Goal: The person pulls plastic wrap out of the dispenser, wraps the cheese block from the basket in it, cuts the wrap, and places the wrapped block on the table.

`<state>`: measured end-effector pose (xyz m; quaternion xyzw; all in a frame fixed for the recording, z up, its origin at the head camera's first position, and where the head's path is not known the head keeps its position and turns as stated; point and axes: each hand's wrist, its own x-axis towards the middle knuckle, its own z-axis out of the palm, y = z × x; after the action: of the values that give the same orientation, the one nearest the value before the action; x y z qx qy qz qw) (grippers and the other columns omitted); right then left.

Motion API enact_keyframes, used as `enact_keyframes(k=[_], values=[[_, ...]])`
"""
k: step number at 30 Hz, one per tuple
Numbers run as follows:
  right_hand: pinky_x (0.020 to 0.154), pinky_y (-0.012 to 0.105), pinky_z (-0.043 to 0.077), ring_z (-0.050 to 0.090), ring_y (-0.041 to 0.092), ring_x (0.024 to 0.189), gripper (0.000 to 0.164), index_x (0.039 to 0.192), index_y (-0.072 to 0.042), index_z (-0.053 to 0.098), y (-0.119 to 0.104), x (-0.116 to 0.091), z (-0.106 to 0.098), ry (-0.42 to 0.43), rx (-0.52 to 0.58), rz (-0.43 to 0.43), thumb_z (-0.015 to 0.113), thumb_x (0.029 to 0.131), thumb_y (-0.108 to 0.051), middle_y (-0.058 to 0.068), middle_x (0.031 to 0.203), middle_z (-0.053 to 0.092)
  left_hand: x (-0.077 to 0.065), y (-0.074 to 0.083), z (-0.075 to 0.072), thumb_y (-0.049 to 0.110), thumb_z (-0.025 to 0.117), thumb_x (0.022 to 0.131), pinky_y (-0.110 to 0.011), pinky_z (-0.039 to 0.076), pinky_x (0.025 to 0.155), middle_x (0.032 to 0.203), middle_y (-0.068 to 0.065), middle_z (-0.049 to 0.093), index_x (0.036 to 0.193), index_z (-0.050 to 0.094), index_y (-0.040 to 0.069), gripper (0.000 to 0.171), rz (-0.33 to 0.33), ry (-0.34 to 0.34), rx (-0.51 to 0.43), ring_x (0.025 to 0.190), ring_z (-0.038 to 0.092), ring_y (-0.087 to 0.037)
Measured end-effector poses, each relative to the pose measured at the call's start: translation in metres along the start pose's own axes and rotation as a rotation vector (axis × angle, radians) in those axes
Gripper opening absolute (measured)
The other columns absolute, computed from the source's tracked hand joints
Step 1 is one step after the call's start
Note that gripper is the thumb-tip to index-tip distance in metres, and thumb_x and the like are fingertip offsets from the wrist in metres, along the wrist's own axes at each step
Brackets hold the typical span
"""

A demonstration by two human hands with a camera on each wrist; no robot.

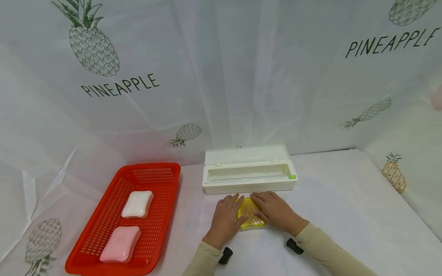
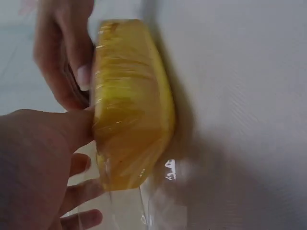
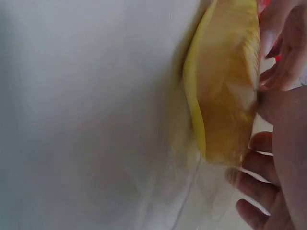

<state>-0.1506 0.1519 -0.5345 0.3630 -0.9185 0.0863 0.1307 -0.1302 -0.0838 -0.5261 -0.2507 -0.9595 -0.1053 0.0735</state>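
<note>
A yellow sponge-like block (image 1: 251, 214) wrapped in shiny clear film lies flat on the white tablecloth, between the two hands. My left hand (image 1: 226, 218) rests at its left side, thumb against the wrapped top and the other fingers spread at the far left corner. Along the right side lies my right hand (image 1: 276, 211), its fingers reaching over the far right corner and its thumb on the film. Both wrist views show the block (image 2: 127, 105) with creased film on its near face. Loose clear film (image 2: 127, 208) spreads out from one end beside the fingers.
Just behind the hands stands a white cling film dispenser (image 1: 248, 187) with its lid raised and a green slider (image 1: 292, 176) on its cutter bar. To the left, a red plastic basket (image 1: 165, 218) holds a white sponge (image 1: 137, 204) and a pink sponge (image 1: 121, 244). Pineapple-printed cloth (image 1: 235, 76) hangs behind.
</note>
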Motion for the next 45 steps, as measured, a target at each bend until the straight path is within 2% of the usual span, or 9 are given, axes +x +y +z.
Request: enact_keyframes(k=[5,17,21,25,30,34,37,41,45], values=[[0.11,0.048,0.048,0.065,0.027,0.127,0.05,0.14,0.001,0.065,-0.007,-0.001,0.002,-0.031,-0.022,0.031,0.067,0.104,-0.034,0.012,0.138,0.068,-0.002,0.004,0.006,0.043,0.068,0.103,-0.047,0.04,0.113,0.153,-0.003,0.059,0.146,0.063,0.015,0.052,-0.021,-0.029,0.077,0.142,0.05,-0.029],[0.106,0.048,0.049,0.068,0.024,0.111,0.038,0.131,0.001,0.07,-0.021,-0.017,-0.017,-0.089,0.047,0.073,0.063,0.106,-0.027,0.006,0.118,0.073,0.003,0.0,0.008,0.025,0.066,0.105,-0.046,0.038,0.113,0.158,-0.004,0.051,0.145,0.066,0.029,0.04,0.084,-0.027,0.101,0.146,0.044,-0.028],[0.101,0.046,0.051,0.069,0.022,0.104,0.027,0.124,-0.001,0.074,-0.023,-0.024,-0.022,-0.089,0.094,0.07,0.064,0.102,-0.014,0.004,0.109,0.073,0.004,0.0,0.009,0.023,0.068,0.104,-0.045,0.038,0.112,0.15,0.0,0.055,0.138,0.071,0.033,0.036,0.116,0.015,0.108,0.142,0.045,-0.026],[0.096,0.045,0.053,0.069,0.021,0.099,0.022,0.113,-0.005,0.077,-0.022,-0.032,-0.026,-0.079,0.135,0.057,0.068,0.093,-0.001,0.002,0.103,0.074,0.002,0.0,0.009,0.022,0.074,0.1,-0.044,0.04,0.108,0.136,0.003,0.061,0.126,0.077,0.033,0.029,0.131,0.098,0.043,0.132,0.051,-0.021],[0.094,0.044,0.056,0.067,0.023,0.108,0.048,0.123,-0.007,0.071,-0.019,-0.049,-0.022,-0.001,0.104,0.024,0.083,0.079,0.003,0.002,0.119,0.071,-0.01,-0.002,0.007,0.009,0.073,0.097,-0.043,0.042,0.103,0.124,0.005,0.065,0.119,0.079,0.028,0.029,0.165,0.139,-0.088,0.122,0.056,-0.019],[0.097,0.047,0.056,0.062,0.027,0.123,0.088,0.145,-0.011,0.056,-0.016,-0.064,-0.014,0.047,0.107,-0.032,0.098,0.068,-0.014,0.007,0.144,0.06,-0.024,-0.004,0.005,0.0,0.074,0.086,-0.043,0.043,0.106,0.13,0.004,0.064,0.12,0.074,0.025,0.042,0.236,0.055,-0.136,0.126,0.056,-0.019],[0.098,0.048,0.055,0.059,0.028,0.128,0.099,0.15,-0.015,0.052,-0.015,-0.072,-0.009,0.066,0.114,-0.083,0.1,0.065,-0.03,0.007,0.153,0.053,-0.032,-0.004,0.006,0.01,0.082,0.083,-0.042,0.042,0.109,0.139,0.004,0.058,0.122,0.068,0.025,0.044,0.293,-0.016,-0.082,0.131,0.052,-0.019],[0.107,0.033,0.047,0.059,0.025,0.126,0.081,0.14,-0.017,0.061,-0.013,-0.075,-0.002,0.144,0.144,-0.147,0.095,0.069,-0.035,0.004,0.149,0.057,-0.036,0.001,0.011,0.04,0.094,0.078,-0.039,0.042,0.11,0.14,0.003,0.054,0.124,0.065,0.026,0.056,0.351,-0.022,0.018,0.131,0.05,-0.017],[0.111,0.021,0.034,0.063,0.021,0.119,0.029,0.117,-0.021,0.07,-0.016,-0.074,0.006,0.264,0.254,-0.156,0.08,0.093,-0.031,0.0,0.137,0.065,-0.038,0.007,0.019,0.06,0.093,0.071,-0.035,0.042,0.108,0.13,0.006,0.056,0.119,0.065,0.027,0.064,0.396,0.046,0.06,0.125,0.052,-0.014]])
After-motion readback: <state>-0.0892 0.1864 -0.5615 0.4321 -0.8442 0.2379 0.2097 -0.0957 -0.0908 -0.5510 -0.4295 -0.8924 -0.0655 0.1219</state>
